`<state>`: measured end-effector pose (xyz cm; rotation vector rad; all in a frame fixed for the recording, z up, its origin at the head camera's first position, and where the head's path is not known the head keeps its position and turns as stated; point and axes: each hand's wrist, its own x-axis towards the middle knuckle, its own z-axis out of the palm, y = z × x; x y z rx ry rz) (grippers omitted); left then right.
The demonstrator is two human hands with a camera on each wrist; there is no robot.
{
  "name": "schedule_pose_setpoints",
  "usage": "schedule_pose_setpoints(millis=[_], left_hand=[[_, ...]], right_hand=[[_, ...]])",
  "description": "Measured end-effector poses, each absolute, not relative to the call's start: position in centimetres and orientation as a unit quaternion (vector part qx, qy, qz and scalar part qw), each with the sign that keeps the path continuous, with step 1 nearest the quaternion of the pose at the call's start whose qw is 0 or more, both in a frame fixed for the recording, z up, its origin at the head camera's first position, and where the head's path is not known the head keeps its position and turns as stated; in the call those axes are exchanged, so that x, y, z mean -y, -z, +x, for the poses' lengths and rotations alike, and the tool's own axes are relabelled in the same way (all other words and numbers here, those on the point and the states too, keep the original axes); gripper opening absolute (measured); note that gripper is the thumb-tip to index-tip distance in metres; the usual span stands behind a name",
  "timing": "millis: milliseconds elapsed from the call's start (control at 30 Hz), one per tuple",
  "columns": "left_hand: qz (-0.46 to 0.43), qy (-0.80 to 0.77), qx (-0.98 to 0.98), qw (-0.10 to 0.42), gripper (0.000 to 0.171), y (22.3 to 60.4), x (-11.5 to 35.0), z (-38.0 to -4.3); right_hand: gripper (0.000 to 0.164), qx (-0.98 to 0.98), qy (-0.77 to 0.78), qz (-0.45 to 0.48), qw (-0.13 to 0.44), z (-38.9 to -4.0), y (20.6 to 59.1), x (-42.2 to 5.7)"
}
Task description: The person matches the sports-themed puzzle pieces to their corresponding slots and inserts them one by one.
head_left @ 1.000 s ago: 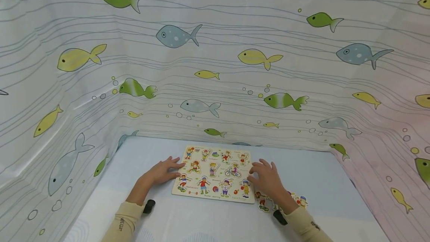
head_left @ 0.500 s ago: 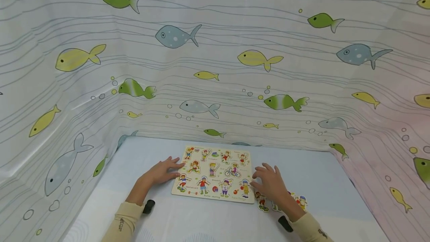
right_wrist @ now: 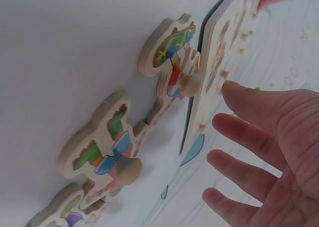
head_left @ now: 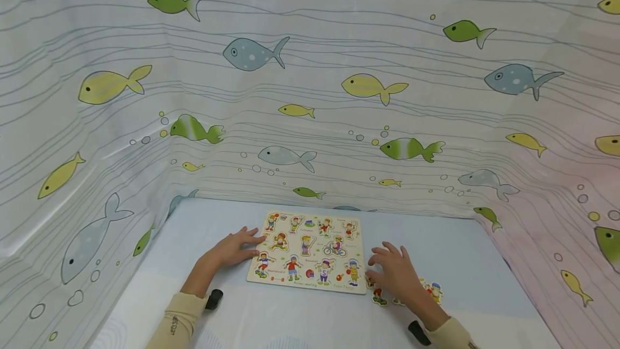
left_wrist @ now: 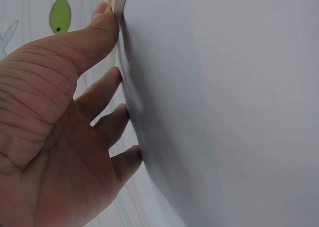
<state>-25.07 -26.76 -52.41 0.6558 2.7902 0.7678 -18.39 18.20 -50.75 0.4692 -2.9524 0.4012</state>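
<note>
A pale wooden peg puzzle board [head_left: 293,244] printed with sports figures lies on the table. My left hand [head_left: 234,248] touches its left edge, fingers spread; in the left wrist view, the thumb of the left hand [left_wrist: 65,122] rests against the board's edge. My right hand [head_left: 396,273] hovers just right of the board, holding nothing. Its fingers are spread and slightly bent in the right wrist view, apart from the knobbed pieces. Beneath it lie a skateboarder-like piece [head_left: 379,296] beside the board and a piece with green skates [right_wrist: 107,147], partly hidden in the head view.
Another figure piece [head_left: 434,291] lies right of the right forearm. A fish-patterned sheet [head_left: 329,123] rises behind and around the pale blue table [head_left: 455,252]. Black devices sit at the left wrist [head_left: 215,299] and right wrist [head_left: 418,333].
My right hand has left the board's right edge and moved right and slightly toward me, over the loose pieces. The left hand stays at the board's left edge.
</note>
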Motion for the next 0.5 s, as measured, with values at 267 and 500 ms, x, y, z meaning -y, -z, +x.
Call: schedule_pose_setpoints(millis=[267,500], left_hand=[[0.216,-0.259,-0.937,0.088,0.049,52.2,26.8,-24.9],[0.216,-0.261,-0.937,0.090,0.049,51.9,26.6,-24.6]], right_hand=[[0.015,0.977,-0.135,0.155,0.056,-17.5,51.1,-18.5],[0.014,0.976,-0.140,0.160,0.056,-17.0,51.3,-18.8]])
